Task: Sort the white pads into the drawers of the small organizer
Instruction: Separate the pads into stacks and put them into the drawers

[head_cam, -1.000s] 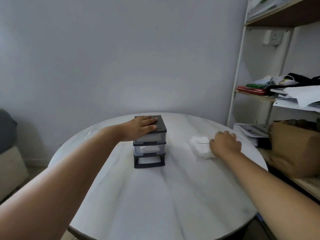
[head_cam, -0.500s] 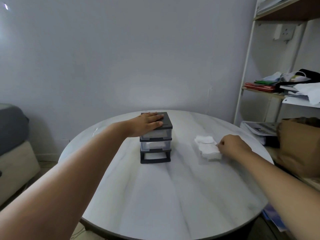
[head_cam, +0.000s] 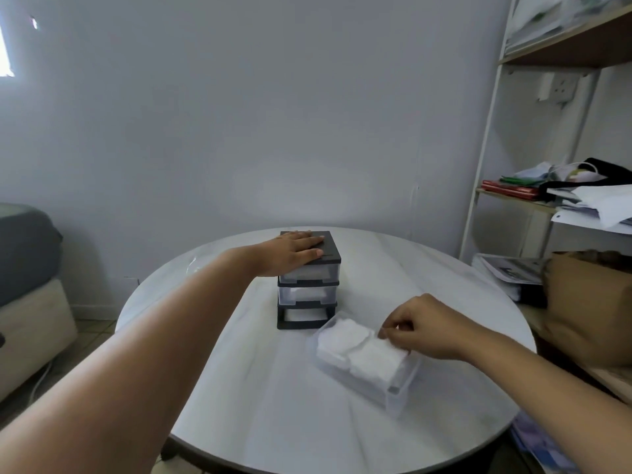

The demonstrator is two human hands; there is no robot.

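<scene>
A small black organizer (head_cam: 330, 253) with clear drawers stands on the round marble table (head_cam: 273, 405). Its two upper drawers are in place; the bottom slot (head_cam: 304, 316) is an open frame with no drawer in it. My left hand (head_cam: 290, 253) lies flat on the organizer's top. A clear drawer (head_cam: 396, 395) sits on the table in front of the organizer, to the right, with white pads (head_cam: 359, 350) stacked inside. My right hand (head_cam: 420, 325) is curled over the drawer's far right side, fingertips pinching the pads or the rim there; which one is unclear.
A shelving unit (head_cam: 485, 186) with papers, red folders and a black bag stands at the right. A brown paper bag (head_cam: 588, 302) sits beside the table's right edge. A grey-cushioned seat (head_cam: 27, 268) is at the left.
The drawer of white pads has moved from the table's right side toward me and nearer the organizer, with my right hand on it. My left hand stays on the organizer's top.
</scene>
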